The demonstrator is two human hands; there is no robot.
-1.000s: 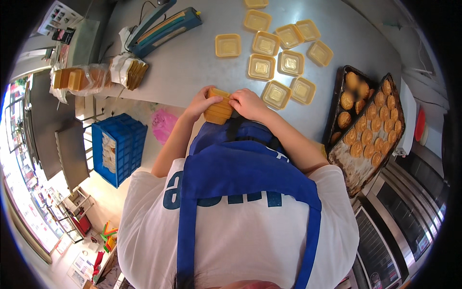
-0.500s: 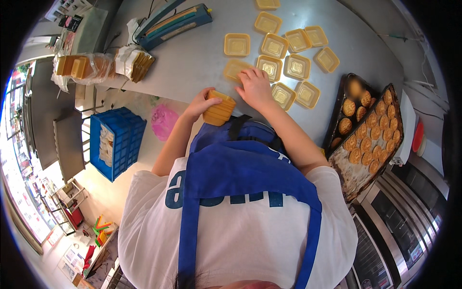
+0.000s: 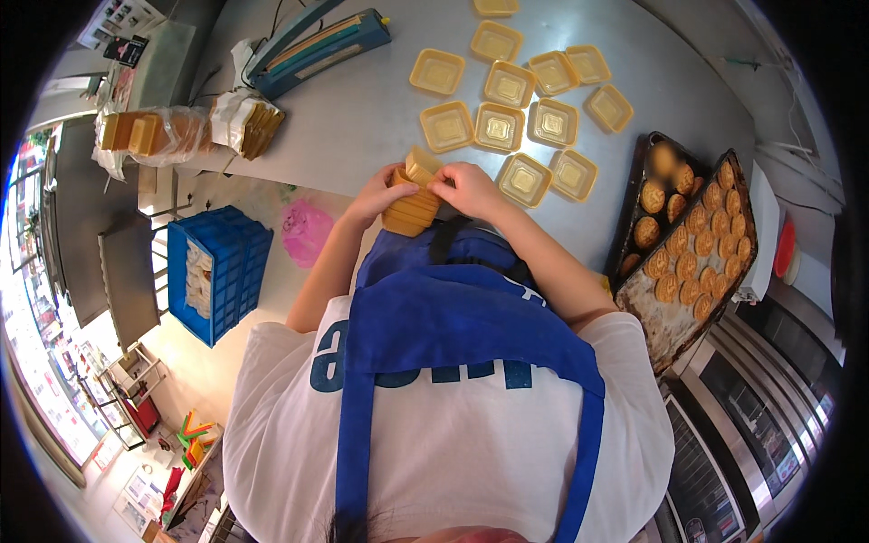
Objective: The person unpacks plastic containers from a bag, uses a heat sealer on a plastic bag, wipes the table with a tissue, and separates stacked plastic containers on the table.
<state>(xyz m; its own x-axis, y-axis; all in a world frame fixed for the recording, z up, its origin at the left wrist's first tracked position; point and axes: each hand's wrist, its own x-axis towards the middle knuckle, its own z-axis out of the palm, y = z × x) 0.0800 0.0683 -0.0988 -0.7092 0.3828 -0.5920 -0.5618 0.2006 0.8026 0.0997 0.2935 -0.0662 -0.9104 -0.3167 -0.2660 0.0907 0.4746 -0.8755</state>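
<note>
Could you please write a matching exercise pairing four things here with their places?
Things
1. Stacked yellow containers
2. Blue crate
3. Round pastries
4. Separate yellow containers

Places
A. Left of the pink plastic
B. Spread over the metal table
C. Held in the left hand
D. On dark trays at the right

Pairs: 1-C, 2-A, 3-D, 4-B

Curled left grip [image 3: 373, 196] near right grip [image 3: 472, 191]

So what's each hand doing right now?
Left hand: holding a stack of yellow containers.
Right hand: pinching a container at the stack's far end.
</note>
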